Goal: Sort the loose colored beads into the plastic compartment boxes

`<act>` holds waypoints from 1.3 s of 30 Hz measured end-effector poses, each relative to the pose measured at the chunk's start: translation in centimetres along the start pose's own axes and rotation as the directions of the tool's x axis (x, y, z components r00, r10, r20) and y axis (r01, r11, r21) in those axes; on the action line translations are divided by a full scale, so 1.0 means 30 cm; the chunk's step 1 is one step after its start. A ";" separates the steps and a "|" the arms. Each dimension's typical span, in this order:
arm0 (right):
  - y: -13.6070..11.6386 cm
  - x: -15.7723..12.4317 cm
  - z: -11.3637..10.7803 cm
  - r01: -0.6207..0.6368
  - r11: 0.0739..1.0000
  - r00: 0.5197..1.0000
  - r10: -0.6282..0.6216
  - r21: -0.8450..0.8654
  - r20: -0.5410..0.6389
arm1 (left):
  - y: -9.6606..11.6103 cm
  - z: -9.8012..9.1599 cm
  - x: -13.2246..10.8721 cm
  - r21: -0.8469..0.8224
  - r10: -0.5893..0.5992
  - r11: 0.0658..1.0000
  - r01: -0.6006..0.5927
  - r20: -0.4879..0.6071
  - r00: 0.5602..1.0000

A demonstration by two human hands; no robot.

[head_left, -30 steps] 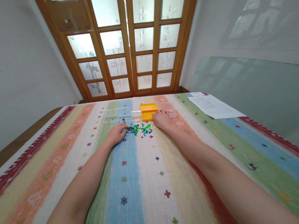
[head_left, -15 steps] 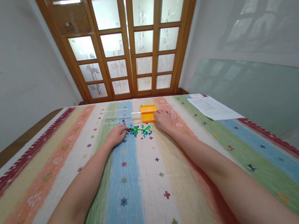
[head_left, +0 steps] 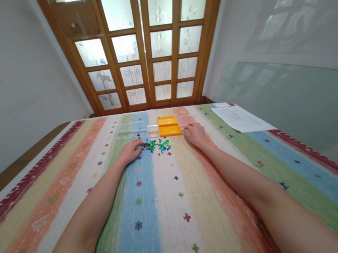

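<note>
My left hand (head_left: 131,151) rests on the cloth with fingers curled together at the left edge of a pile of small green, blue and dark pieces (head_left: 150,146). Whatever lies under its fingertips is too small to name. My right hand (head_left: 195,134) is just right of an open yellow two-part box (head_left: 170,131), apart from it. Its fingers are bent down and closed near a faint clear tray (head_left: 185,120); what they hold, if anything, is hidden. More green and blue pieces (head_left: 164,145) lie between the hands, with pale bits (head_left: 173,144) beside them.
Left of the yellow box stand a clear compartment tray (head_left: 124,133) with a few small pieces and a small clear box (head_left: 153,131). Printed paper sheets (head_left: 235,119) lie at the right edge of the striped tablecloth (head_left: 170,212). Glazed wooden doors (head_left: 142,44) stand behind the table.
My right hand has moved right, off the front right corner of the yellow box, which now shows whole. My left hand has hardly moved. The view has tilted slightly.
</note>
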State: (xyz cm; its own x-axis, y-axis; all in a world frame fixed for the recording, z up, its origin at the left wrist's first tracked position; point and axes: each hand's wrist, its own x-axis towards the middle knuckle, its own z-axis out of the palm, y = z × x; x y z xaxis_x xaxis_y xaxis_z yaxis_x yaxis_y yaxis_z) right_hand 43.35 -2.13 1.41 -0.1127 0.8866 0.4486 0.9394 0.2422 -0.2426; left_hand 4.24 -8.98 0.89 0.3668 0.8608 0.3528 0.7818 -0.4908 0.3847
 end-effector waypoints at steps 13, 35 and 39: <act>0.021 0.007 0.009 -0.013 0.998 0.995 0.019 -0.060 0.093 | 0.018 -0.017 0.002 -0.048 0.048 0.998 -0.049 -0.009 0.999; -0.052 -0.009 0.023 0.171 0.983 0.985 -0.169 0.061 -0.036 | -0.061 -0.009 0.069 -0.464 -0.427 0.836 0.293 -0.214 0.879; -0.081 -0.027 -0.002 0.348 0.932 0.937 -0.349 0.102 -0.009 | -0.106 -0.010 0.116 -0.493 -0.421 0.823 0.281 -0.198 0.885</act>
State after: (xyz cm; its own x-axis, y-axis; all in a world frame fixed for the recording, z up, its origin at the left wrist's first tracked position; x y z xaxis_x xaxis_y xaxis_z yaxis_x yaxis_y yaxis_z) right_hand 41.19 -3.45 1.68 -0.4303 0.7427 0.5130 0.8031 0.5745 -0.1582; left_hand 2.87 -4.47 1.13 -0.1040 0.9419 0.3195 0.4983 -0.2287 0.8363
